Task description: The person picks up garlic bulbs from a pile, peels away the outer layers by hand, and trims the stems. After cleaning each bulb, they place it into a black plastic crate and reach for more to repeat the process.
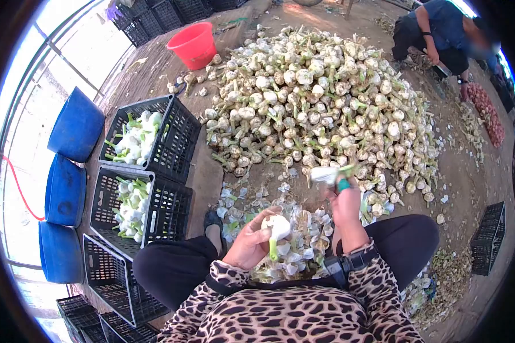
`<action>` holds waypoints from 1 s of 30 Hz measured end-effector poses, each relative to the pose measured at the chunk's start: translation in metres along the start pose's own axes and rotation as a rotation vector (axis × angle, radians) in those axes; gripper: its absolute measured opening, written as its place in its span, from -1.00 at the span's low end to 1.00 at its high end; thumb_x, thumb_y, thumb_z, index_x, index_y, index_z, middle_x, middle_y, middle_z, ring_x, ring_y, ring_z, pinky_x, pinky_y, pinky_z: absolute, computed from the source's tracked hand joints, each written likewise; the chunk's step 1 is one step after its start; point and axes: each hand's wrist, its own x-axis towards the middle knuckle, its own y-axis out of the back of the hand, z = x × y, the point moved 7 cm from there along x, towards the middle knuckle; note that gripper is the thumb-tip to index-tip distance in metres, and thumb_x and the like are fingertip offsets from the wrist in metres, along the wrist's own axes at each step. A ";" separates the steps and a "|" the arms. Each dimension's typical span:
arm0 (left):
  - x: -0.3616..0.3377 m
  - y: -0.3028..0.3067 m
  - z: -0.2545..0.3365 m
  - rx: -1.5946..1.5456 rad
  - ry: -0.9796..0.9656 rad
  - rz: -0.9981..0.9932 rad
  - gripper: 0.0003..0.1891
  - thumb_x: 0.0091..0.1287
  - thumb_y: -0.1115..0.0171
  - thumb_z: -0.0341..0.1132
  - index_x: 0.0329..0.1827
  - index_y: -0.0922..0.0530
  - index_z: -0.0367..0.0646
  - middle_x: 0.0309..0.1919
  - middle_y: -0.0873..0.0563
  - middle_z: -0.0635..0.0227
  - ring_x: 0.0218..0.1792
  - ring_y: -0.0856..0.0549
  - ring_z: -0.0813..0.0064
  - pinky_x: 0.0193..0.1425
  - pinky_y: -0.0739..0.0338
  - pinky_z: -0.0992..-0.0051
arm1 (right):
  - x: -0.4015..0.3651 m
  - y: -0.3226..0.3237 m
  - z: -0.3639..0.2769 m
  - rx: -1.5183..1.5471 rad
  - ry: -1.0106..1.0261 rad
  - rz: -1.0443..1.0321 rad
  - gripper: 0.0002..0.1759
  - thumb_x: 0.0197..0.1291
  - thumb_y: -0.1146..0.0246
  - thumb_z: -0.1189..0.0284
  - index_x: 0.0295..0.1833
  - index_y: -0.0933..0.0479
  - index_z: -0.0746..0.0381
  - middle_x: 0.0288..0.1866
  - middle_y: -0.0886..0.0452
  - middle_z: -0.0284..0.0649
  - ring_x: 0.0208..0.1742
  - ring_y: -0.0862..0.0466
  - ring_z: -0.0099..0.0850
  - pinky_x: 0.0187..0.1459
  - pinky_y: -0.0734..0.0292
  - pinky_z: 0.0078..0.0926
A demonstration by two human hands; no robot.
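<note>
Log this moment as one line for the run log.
left hand: holds peeled garlic bulb | right hand: raised, grips white piece, unclear what | garlic pile ahead | black crates at left

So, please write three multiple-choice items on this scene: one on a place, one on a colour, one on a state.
1. Where does the bucket stand? A at the pile's far edge; B in a crate; C on the lap.
2. What colour are the barrels? A blue; B green; C white.
3. The left hand is: A empty; B holding a bulb; C flat on the ground.
Answers: A, it stands past the pile; A, all three are blue; B, it wraps the bulb.
</note>
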 end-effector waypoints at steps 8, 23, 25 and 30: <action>0.004 0.040 0.000 0.016 -0.098 0.319 -0.64 0.49 0.16 -0.02 0.09 -0.39 -0.10 -0.14 -0.58 0.35 -0.16 -0.60 0.47 -0.17 -0.47 0.51 | -0.070 -0.078 -0.001 -1.092 0.329 -0.599 -0.59 0.05 -0.20 0.56 0.08 -0.47 0.26 -0.30 -0.63 -0.04 -0.30 -0.64 -0.18 -0.21 -0.53 -0.39; -0.002 0.036 0.000 0.215 -0.114 0.331 -0.68 0.39 -0.08 -0.34 0.13 -0.27 -0.22 -0.08 -0.48 0.35 -0.08 -0.51 0.60 0.04 -0.42 0.57 | -0.100 -0.104 -0.010 -1.133 0.940 -0.531 -0.65 -0.20 -0.17 0.61 -0.15 -0.50 0.29 -0.26 -0.60 -0.14 -0.20 -0.61 -0.19 -0.20 -0.53 -0.35; -0.002 0.040 -0.004 0.211 -0.058 0.323 -0.67 0.39 -0.06 -0.38 0.16 -0.28 -0.23 -0.07 -0.50 0.33 -0.06 -0.52 0.56 0.06 -0.43 0.54 | -0.104 -0.106 -0.011 -1.193 0.950 -0.519 -0.63 -0.21 -0.19 0.61 -0.15 -0.49 0.28 -0.28 -0.58 -0.17 -0.20 -0.61 -0.22 -0.22 -0.53 -0.36; -0.002 0.033 -0.001 0.202 0.017 0.301 -0.61 0.31 -0.13 -0.40 0.15 -0.28 -0.27 -0.07 -0.50 0.31 -0.06 -0.53 0.54 0.06 -0.44 0.52 | -0.101 -0.105 -0.015 -1.178 0.968 -0.463 -0.77 -0.12 -0.23 0.52 -0.24 -0.49 0.24 -0.35 -0.56 -0.20 -0.28 -0.60 -0.23 -0.29 -0.52 -0.36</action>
